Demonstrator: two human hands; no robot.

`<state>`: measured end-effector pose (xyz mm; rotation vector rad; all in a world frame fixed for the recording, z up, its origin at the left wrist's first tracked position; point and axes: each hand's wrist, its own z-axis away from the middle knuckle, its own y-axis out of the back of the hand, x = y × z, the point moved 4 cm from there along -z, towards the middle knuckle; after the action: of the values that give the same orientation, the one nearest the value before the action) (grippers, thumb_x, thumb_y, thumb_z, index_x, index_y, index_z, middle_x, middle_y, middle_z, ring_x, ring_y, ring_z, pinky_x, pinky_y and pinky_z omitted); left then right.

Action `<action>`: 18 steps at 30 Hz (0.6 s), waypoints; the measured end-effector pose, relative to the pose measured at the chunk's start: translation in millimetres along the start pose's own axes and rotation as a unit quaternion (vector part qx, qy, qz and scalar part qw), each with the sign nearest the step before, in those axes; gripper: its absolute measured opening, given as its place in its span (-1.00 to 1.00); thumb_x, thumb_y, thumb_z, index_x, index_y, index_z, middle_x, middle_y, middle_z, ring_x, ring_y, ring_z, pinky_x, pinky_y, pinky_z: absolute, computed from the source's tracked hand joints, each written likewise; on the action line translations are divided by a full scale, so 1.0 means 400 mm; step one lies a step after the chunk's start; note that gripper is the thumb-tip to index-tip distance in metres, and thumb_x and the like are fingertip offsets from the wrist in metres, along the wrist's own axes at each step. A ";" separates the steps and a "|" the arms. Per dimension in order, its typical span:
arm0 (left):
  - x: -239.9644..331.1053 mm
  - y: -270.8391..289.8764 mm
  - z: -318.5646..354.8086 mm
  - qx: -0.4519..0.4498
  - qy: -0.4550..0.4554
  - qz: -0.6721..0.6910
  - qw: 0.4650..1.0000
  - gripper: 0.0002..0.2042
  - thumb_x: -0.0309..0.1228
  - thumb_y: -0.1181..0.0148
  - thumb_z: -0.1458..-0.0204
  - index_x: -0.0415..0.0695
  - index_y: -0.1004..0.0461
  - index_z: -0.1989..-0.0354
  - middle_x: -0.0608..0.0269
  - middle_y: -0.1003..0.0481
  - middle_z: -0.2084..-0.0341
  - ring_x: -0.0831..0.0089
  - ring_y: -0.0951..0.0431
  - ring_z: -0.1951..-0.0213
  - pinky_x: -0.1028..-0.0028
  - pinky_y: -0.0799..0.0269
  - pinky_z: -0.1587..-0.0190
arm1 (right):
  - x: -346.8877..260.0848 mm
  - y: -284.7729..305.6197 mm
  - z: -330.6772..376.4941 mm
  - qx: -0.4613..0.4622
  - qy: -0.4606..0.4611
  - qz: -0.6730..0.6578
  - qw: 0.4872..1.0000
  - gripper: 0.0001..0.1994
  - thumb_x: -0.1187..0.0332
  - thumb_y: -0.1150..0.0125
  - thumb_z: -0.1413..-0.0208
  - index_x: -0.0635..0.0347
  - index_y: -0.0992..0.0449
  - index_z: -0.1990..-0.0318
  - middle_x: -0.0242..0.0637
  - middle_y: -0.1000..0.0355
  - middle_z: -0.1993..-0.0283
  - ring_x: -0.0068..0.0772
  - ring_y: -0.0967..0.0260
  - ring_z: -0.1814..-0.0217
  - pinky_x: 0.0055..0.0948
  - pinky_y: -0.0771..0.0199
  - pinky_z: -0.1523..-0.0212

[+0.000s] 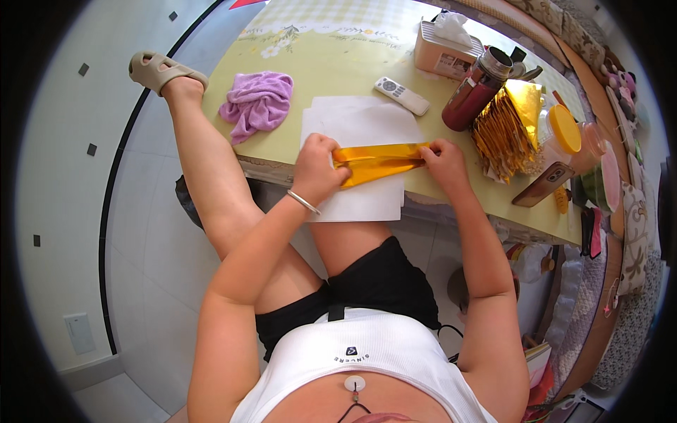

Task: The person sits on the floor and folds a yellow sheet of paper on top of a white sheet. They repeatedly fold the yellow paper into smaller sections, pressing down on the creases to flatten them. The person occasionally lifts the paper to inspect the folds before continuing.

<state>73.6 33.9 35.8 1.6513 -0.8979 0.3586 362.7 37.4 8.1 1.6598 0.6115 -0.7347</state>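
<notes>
A strip of shiny gold foil paper [381, 163], with a fold running along it, is stretched between my two hands above the table's front edge. My left hand [317, 168] grips its left end, thumb on top and a bracelet at the wrist. At the right end, my right hand [446, 163] pinches the upper corner between thumb and fingers. Beneath the foil lie white paper sheets [363, 121], partly overhanging the table edge. To the right of my right hand stands a thick bundle of gold foil pieces [502, 137].
On the table [321, 60] are a purple cloth [258, 102], a white remote control [402, 95], a tissue box [443, 53], a dark red thermos [472, 95], a yellow-lidded jar [563, 130] and a phone [543, 185]. My bare leg rests against the table's left side.
</notes>
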 end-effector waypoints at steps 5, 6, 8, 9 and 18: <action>-0.048 0.040 -0.052 0.085 0.018 -0.003 0.996 -0.89 -0.58 -0.28 0.26 -0.17 -0.57 0.49 0.09 -0.48 0.38 0.18 -0.53 0.31 0.31 -0.45 0.22 | -0.044 -0.020 -0.012 -0.013 -0.052 -0.091 0.994 -0.72 0.26 -0.30 -0.10 0.35 -0.49 0.43 -0.19 -0.46 0.54 -0.37 -0.39 0.52 -0.32 -0.40 0.42; -0.049 0.044 -0.058 0.080 0.028 0.000 0.996 -0.90 -0.59 -0.26 0.24 -0.17 -0.57 0.49 0.06 -0.50 0.39 0.12 -0.55 0.30 0.29 -0.47 0.20 | -0.039 -0.026 -0.017 -0.010 -0.057 -0.099 0.993 -0.72 0.26 -0.30 -0.12 0.35 -0.50 0.43 -0.22 -0.47 0.55 -0.44 -0.38 0.55 -0.35 -0.39 0.45; -0.054 0.038 -0.050 0.065 0.088 0.091 0.990 -0.91 -0.63 -0.24 0.18 -0.19 -0.57 0.46 0.10 -0.54 0.42 0.19 -0.57 0.41 0.32 -0.46 0.32 | -0.035 -0.028 -0.013 -0.031 -0.084 -0.138 0.986 -0.74 0.28 -0.29 -0.15 0.34 -0.51 0.41 -0.26 -0.46 0.55 -0.50 -0.38 0.56 -0.42 -0.39 0.48; -0.056 0.033 -0.043 0.057 0.119 0.136 0.982 -0.91 -0.65 -0.23 0.15 -0.21 -0.56 0.44 0.12 -0.56 0.43 0.22 -0.58 0.47 0.33 -0.46 0.38 | -0.036 -0.031 -0.011 -0.042 -0.097 -0.158 0.982 -0.75 0.29 -0.29 -0.16 0.33 -0.52 0.40 -0.28 -0.46 0.55 -0.53 -0.38 0.56 -0.46 -0.39 0.49; -0.074 -0.005 0.011 0.031 0.264 0.392 0.881 -0.94 -0.64 -0.29 -0.02 -0.38 -0.53 0.39 0.18 -0.57 0.53 0.50 -0.61 0.49 0.55 -0.50 0.45 | -0.005 -0.038 -0.002 -0.052 -0.091 -0.240 0.965 -0.80 0.34 -0.28 -0.20 0.32 -0.54 0.34 -0.33 -0.50 0.51 -0.62 -0.46 0.52 -0.56 -0.42 0.51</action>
<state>54.7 40.8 13.8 1.0721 -1.0937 1.3349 350.3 41.2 -0.5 1.3393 0.9172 -1.1677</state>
